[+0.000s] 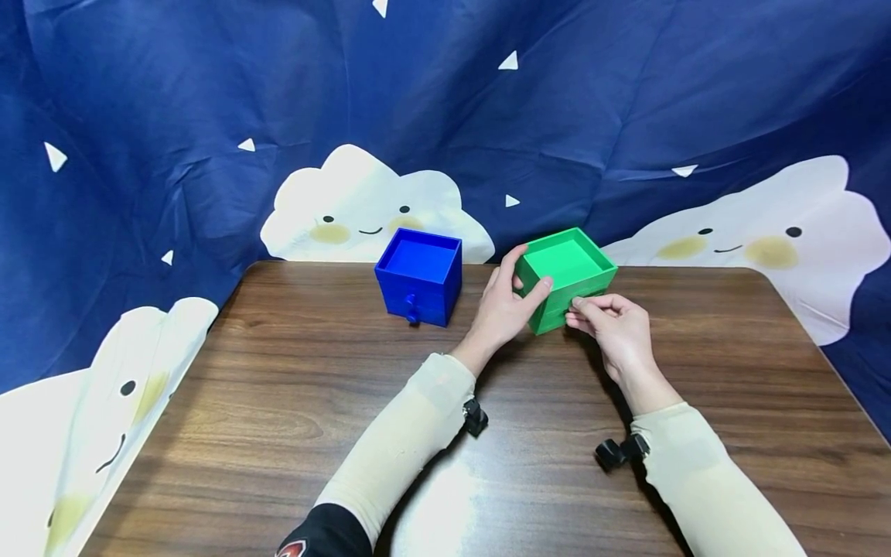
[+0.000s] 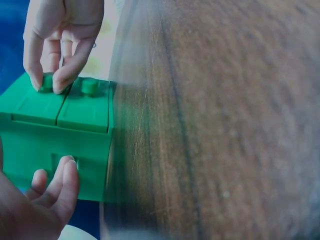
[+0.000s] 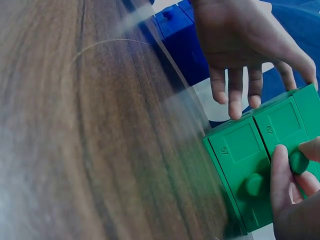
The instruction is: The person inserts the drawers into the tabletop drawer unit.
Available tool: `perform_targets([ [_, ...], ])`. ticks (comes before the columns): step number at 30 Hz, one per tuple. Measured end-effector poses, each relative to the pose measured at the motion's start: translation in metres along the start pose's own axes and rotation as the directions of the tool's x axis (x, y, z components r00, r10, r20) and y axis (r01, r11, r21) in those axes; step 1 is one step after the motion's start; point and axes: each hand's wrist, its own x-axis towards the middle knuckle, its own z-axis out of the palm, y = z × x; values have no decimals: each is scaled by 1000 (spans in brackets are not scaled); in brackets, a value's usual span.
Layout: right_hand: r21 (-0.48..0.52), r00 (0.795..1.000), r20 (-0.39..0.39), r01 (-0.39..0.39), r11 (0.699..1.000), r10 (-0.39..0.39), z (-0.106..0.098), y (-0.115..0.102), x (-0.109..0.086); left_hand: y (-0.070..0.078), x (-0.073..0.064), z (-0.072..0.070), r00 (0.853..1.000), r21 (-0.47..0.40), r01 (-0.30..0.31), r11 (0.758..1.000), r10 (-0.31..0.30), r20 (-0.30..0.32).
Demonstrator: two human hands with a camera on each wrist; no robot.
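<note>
A green drawer box (image 1: 565,263) with an open, shallow tray top stands turned at an angle near the table's back edge. My left hand (image 1: 503,303) grips its left side, the thumb at the front upper edge and the fingers along the side wall. With thumb and fingers my right hand (image 1: 619,329) pinches the upper drawer's round knob (image 3: 299,162) on the front. The lower knob (image 3: 255,185) is free, seen in both wrist views. Both drawer fronts sit nearly flush with the box in the right wrist view.
To the left of the green box stands a similar blue drawer box (image 1: 421,267), its knobs (image 1: 411,303) facing forward. Both boxes are on a brown wooden table (image 1: 313,387). Behind it hangs a dark blue cloth (image 1: 445,93) printed with white clouds.
</note>
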Motion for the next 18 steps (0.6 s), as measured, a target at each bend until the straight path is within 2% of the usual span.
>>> perform_targets([
  [6, 15, 999, 18, -36, 999, 36, -2, -2, -4, -1, 1, 0, 1000, 13, 0, 1000, 0, 6],
  [13, 40, 995, 61, -85, 996, 82, -13, -2, -20, -3, -1, -1, 999, 22, -2, 1000, 0, 51],
  [18, 128, 995, -2, -103, 986, 104, -15, -4, -35, -2, -7, -10, 998, -14, 3, 1000, -3, 69],
])
